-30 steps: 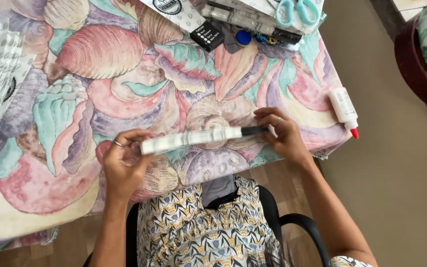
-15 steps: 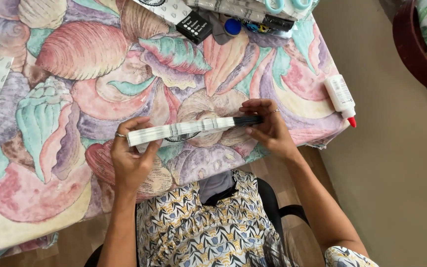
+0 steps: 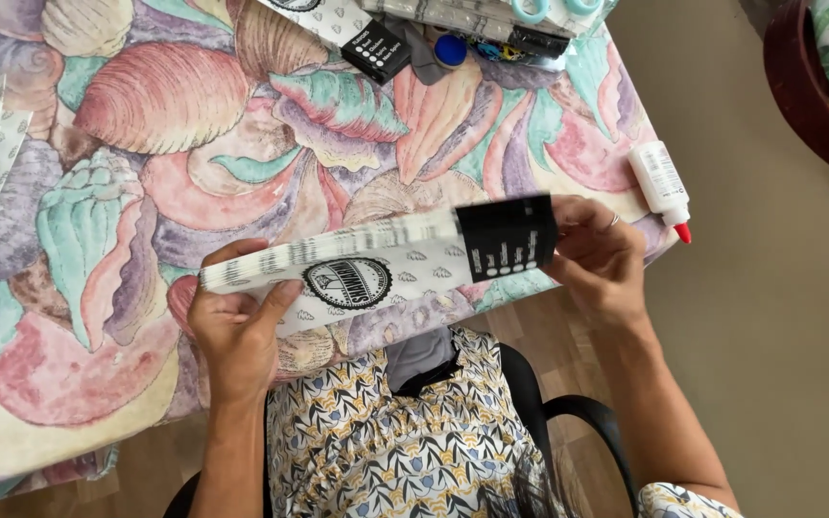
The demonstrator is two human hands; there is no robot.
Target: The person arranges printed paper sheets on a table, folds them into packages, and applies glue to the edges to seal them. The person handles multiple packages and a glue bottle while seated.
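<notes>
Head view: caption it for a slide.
Both hands, left and right, hold a printed paper sleeve above a shell-patterned tablecloth.

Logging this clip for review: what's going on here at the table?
A seated person holds a long white printed paper sleeve with a black end panel, flat side up, over a table edge. The left hand grips its left end, the right hand its black end. The table wears a shell-patterned cloth. A white glue bottle with a red tip lies at the right edge; similar sleeves lie at the far side.
</notes>
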